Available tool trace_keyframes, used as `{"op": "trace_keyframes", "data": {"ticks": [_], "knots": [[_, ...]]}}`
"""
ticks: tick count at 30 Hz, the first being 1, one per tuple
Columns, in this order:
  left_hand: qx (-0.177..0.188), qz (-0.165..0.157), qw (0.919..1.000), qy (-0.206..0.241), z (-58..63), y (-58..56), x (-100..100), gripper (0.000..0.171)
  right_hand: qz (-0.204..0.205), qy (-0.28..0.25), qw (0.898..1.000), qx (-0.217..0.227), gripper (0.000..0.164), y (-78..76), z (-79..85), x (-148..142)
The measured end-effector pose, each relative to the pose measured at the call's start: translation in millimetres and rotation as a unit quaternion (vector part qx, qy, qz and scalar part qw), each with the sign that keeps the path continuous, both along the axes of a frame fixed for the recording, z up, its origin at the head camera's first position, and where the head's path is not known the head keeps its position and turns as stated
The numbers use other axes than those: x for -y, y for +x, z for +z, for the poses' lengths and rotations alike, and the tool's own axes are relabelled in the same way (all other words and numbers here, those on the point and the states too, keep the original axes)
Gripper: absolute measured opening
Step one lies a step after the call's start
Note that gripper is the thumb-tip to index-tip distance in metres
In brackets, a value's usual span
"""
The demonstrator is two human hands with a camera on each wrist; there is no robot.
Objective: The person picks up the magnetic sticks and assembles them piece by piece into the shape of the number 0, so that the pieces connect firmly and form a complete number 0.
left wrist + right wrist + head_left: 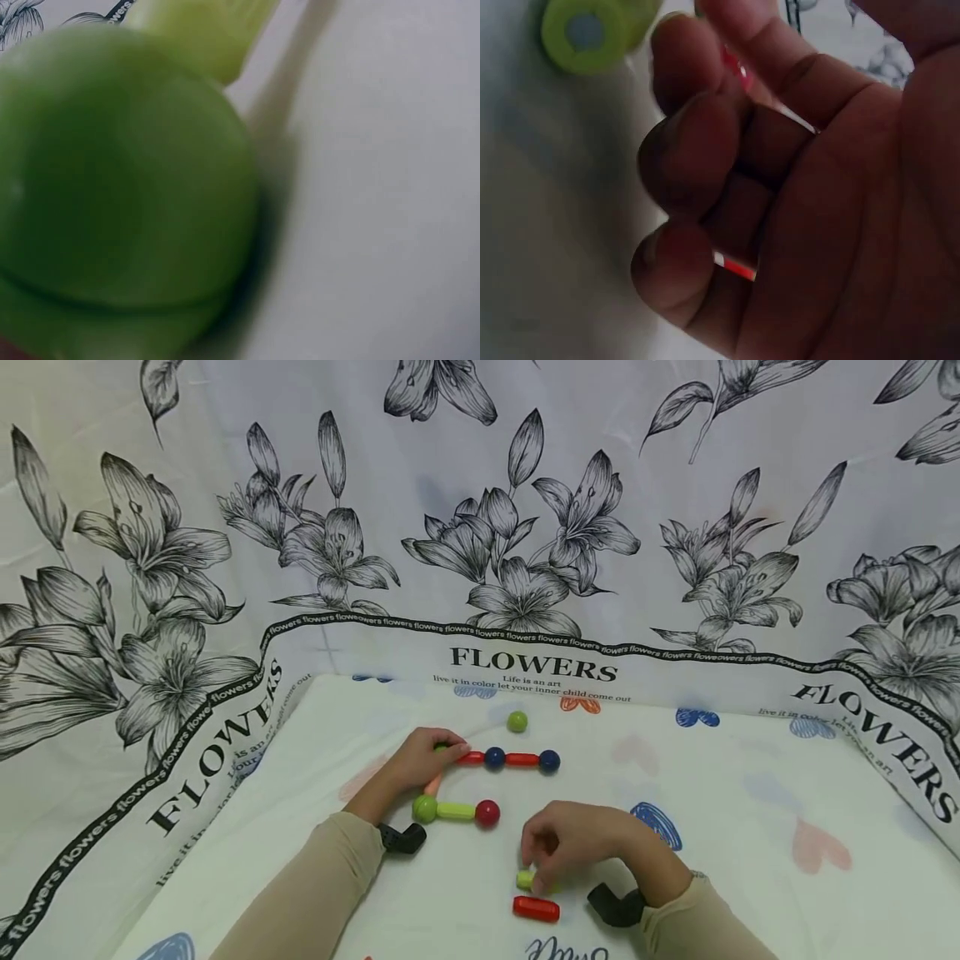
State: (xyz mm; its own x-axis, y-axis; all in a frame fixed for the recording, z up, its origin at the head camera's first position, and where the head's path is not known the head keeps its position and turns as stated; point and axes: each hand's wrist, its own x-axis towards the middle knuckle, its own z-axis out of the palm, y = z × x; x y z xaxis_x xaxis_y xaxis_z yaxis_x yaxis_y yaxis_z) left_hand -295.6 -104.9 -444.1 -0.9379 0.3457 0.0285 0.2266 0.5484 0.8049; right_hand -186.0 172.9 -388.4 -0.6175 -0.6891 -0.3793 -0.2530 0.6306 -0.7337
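A chain of magnetic building rods and balls lies on the white cloth. My left hand (423, 760) grips its far left corner, with fingers round a mostly hidden green ball (440, 747) beside a red rod (471, 758). Rightward follow a blue ball (494, 757), another red rod (522, 760) and a second blue ball (550, 762). From the corner a salmon rod (432, 786) runs to a nearer green ball (127, 180), a light-green rod (455, 811) and a red ball (487, 812). My right hand (581, 837) pinches a loose light-green rod (585, 34), its other fingers curled.
A loose red rod (536, 908) lies just in front of my right fingertips. Beyond the chain sits a single green ball (517, 721). A flower-printed curtain (525, 552) hangs behind the cloth. Black wrist cameras stick out from both sleeves.
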Motion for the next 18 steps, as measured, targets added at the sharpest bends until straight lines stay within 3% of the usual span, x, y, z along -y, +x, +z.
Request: {"op": "trace_keyframes", "data": {"ticks": [3, 7, 13, 18], "knots": [[0.0, 0.0, 1.0, 0.002, 0.9, 1.9, 1.3, 0.018, 0.004, 0.031, 0.999, 0.011, 0.015, 7.4, -1.9, 7.7], [0.004, 0.002, 1.0, 0.0, -1.1, 6.1, 1.0, 0.016, -0.015, 0.053, 0.998, -0.006, 0.014, 13.3, -4.1, 12.4], [0.012, 0.004, 0.9999, -0.002, 0.0, 5.9, 1.2, 0.016, -0.053, 0.052, 0.993, -0.096, 0.008, 8.0, -11.9, 14.2], [0.001, -0.001, 1.0, -0.005, -0.1, 2.5, 1.5, 0.018, -0.119, 0.025, 0.979, -0.163, 0.007, -4.9, -22.3, 13.4]]}}
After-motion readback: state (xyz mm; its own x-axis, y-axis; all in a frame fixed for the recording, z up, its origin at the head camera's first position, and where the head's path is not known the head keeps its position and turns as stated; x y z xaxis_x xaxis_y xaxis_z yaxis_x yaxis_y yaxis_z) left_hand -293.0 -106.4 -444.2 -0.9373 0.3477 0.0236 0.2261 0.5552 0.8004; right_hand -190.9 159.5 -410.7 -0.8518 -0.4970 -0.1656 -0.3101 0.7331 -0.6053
